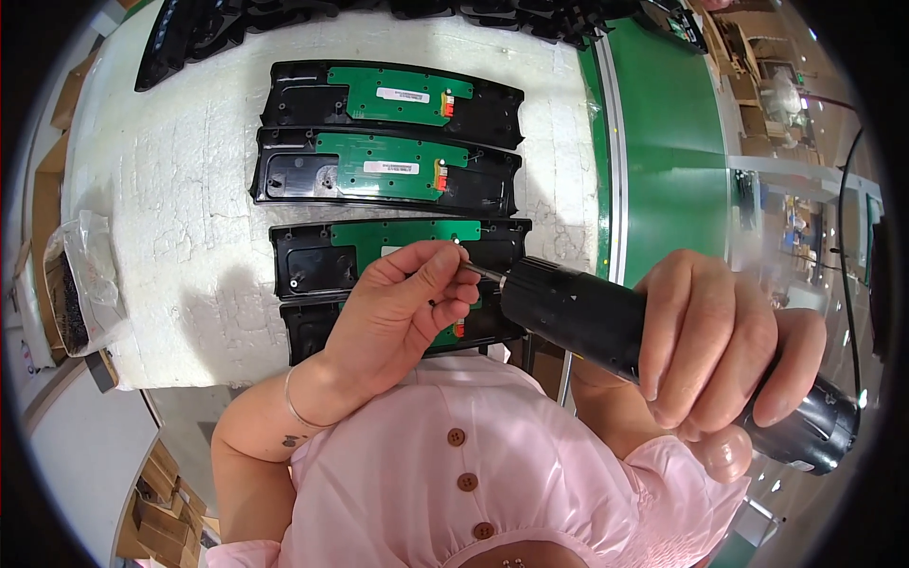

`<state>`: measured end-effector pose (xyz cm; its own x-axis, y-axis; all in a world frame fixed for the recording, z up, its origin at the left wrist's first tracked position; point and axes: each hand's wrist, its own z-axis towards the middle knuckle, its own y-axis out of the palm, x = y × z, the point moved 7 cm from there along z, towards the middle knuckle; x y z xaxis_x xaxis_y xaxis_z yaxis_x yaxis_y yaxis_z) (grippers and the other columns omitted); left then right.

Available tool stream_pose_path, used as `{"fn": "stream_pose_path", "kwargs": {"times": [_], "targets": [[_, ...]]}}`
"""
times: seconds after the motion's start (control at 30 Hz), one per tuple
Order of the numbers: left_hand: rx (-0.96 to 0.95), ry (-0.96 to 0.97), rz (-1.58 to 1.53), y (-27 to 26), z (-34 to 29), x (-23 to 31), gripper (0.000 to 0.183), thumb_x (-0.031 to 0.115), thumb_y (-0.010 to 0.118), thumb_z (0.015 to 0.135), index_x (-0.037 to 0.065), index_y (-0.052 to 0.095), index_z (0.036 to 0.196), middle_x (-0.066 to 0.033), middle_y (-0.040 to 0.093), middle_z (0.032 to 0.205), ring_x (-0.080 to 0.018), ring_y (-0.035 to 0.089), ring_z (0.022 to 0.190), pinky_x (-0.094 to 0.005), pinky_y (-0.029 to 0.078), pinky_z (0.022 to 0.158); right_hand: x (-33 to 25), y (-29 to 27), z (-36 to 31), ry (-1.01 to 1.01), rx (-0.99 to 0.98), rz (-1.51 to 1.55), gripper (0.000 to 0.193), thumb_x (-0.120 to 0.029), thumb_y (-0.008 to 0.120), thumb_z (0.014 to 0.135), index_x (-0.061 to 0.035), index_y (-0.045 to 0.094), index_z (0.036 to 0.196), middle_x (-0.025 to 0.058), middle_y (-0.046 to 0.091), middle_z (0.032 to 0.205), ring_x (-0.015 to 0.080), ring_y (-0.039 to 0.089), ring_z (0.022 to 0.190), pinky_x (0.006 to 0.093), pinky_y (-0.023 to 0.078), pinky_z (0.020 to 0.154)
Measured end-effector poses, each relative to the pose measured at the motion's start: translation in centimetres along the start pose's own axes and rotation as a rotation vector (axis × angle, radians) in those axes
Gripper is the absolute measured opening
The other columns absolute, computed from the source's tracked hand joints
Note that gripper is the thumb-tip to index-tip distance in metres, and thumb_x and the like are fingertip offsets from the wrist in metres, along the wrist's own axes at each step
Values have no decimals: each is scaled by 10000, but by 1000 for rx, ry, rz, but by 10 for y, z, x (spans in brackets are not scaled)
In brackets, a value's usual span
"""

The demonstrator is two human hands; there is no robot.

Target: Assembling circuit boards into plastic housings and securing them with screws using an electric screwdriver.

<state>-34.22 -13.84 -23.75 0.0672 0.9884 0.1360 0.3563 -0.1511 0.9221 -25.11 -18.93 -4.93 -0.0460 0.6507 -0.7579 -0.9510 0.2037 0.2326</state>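
Observation:
My right hand (705, 331) is wrapped around the body of a black electric screwdriver (568, 308), which points left with its cord end at the far right. Its thin metal bit (483, 272) reaches the fingertips of my left hand (402, 298). Thumb and forefinger are pinched together at the bit's tip, hiding whatever is between them. A tiny dark piece (433, 303), perhaps a screw, shows by the other curled fingers. Beneath this hand lies a curved black panel (308, 265) carrying a green circuit board (350, 233). Another black panel (308, 327) is nearer me, partly covered.
Two more black panels (294, 175) with green boards lie farther off on the white foam surface (180, 180). Black molded parts (379, 24) line its far edge. A plastic bag (90, 270) stands at left; a green surface (663, 170) adjoins at right. A black cable (846, 237) hangs there.

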Motion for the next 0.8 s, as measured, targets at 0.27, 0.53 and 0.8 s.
{"fn": "stream_pose_path", "kwargs": {"times": [0.27, 0.53, 0.8], "targets": [[-4, -138, -2, 19, -8, -18, 268, 211, 442, 899, -3, 509, 1046, -95, 580, 964, -175, 576, 881, -255, 465, 789, 9, -3, -12, 11, -9, -92, 296, -41, 626, 660, -117, 446, 882, -46, 510, 520, 53, 507, 431, 159, 405, 427], [71, -123, 232, -10, -7, 1, 306, 134, 348, 919, -60, 409, 1147, -183, 550, 1036, -275, 562, 972, -308, 479, 838, 44, -41, -42, 180, 400, -374, 268, -88, 464, 653, -44, 418, 914, 7, 387, 536, 113, 373, 432, 274, 344, 496], [129, -30, 406, -22, 13, 23, 178, 139, 493, 875, -14, 534, 956, -95, 596, 879, -160, 597, 830, -237, 496, 752, 48, -51, -48, 211, 473, -389, 274, -87, 459, 633, -34, 423, 899, 19, 380, 532, 122, 363, 429, 288, 353, 501]]}}
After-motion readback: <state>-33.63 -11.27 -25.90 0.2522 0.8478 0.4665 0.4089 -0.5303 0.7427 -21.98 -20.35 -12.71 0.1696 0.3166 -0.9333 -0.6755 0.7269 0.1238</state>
